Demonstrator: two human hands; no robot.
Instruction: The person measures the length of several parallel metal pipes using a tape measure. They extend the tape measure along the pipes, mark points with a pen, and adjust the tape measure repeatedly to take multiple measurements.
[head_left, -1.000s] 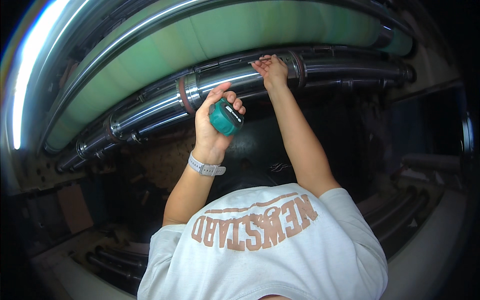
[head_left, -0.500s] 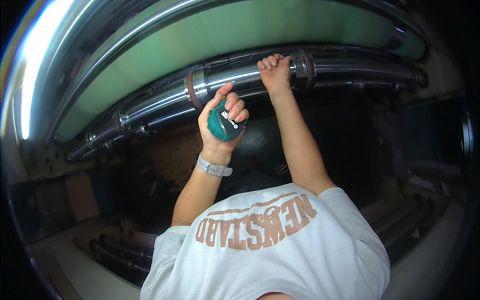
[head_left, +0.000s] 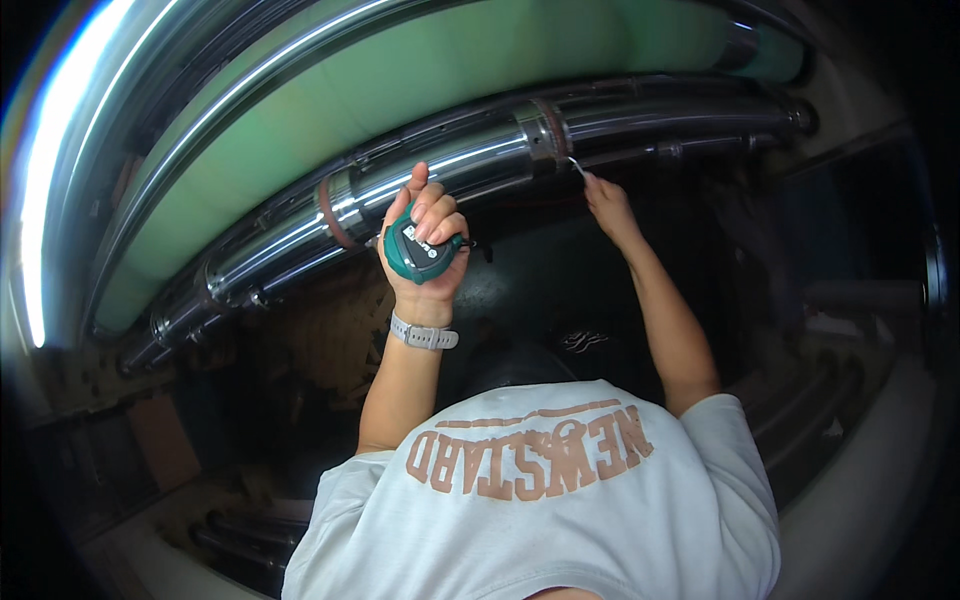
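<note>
My left hand (head_left: 430, 215) is closed around a tape measure (head_left: 415, 252) with a green and black case, its thumb pointing up close to the near side of a shiny steel shaft (head_left: 440, 170). To the right, my right hand (head_left: 612, 208) pinches a short, thin, pale rod (head_left: 577, 166), too small to name surely. The rod's far tip comes up to the lower side of a metal collar (head_left: 540, 140) with a reddish-brown ring, though whether it touches cannot be made out.
A second collar with a reddish ring (head_left: 335, 205) sits on the shaft left of my left hand. Beyond the shaft runs a wide, pale green roller (head_left: 400, 100). A bright tube light (head_left: 60, 130) shines at far left. Dark rollers (head_left: 240, 540) lie low at left.
My right hand has come off the shaft, moving right and toward me, and the thin rod now shows in its fingers. The view has shifted; the left hand keeps the tape measure.
</note>
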